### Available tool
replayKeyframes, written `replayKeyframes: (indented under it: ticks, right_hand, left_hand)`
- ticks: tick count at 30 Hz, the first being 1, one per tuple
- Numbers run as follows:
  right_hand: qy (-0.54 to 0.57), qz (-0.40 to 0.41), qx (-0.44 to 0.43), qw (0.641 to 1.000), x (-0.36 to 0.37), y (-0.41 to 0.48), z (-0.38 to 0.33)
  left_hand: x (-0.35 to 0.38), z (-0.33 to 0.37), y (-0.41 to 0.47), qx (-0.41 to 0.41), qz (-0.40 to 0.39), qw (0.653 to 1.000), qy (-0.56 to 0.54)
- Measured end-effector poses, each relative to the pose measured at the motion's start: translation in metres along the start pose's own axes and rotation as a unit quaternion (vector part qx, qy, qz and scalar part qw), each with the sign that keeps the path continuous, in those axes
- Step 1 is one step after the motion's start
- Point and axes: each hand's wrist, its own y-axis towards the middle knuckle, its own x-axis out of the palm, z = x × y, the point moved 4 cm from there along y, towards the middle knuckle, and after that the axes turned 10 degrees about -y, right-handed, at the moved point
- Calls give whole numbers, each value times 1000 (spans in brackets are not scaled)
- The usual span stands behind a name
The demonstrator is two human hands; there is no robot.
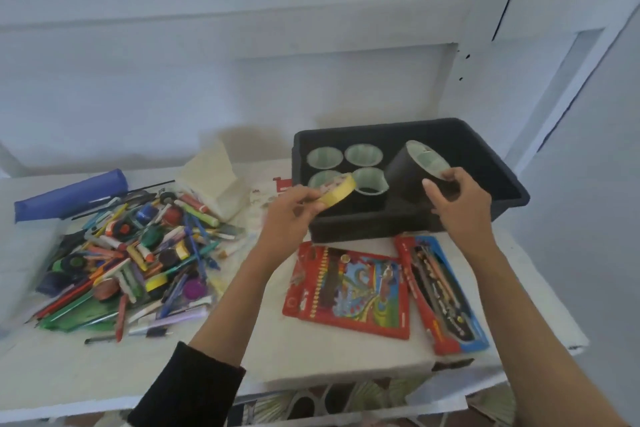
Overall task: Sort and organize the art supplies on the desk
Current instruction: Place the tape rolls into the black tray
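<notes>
Over the black tray (512, 191) on the white worktop (311, 354), the left hand (291, 215) has its grip clamped on a yellow tape roll (341, 192) at the tray's near-left rim; the right hand (460, 208) has its grip clamped on a big black tape roll (401, 170), tilted inside the tray beside four smaller rolls (363, 154)

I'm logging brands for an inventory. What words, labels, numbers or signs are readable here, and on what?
No text is legible.
Red pencil pack: print too blurred.
Second pencil pack: print too blurred.
Yellow tape roll in the left hand: pinkish marks, unreadable.
Black tape roll in the right hand: no print visible.
Printed paper beside the black tray: red marks, blurred.
Pen pile: too small.
</notes>
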Motion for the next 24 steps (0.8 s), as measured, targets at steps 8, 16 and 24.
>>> replayKeyframes:
  ticks: [8,16,24]
  right_hand:
    - [-130,-119,-17,984,-4,120,63]
    - [-166,-225,-22,960,52,182,74]
    - [-153,-245,-56,956,91,172,90]
  left_hand:
    - [130,2,91,60,-129,988,55]
    - [197,-42,141,38,-292,916,272]
    - [198,-63,138,27,-335,826,452]
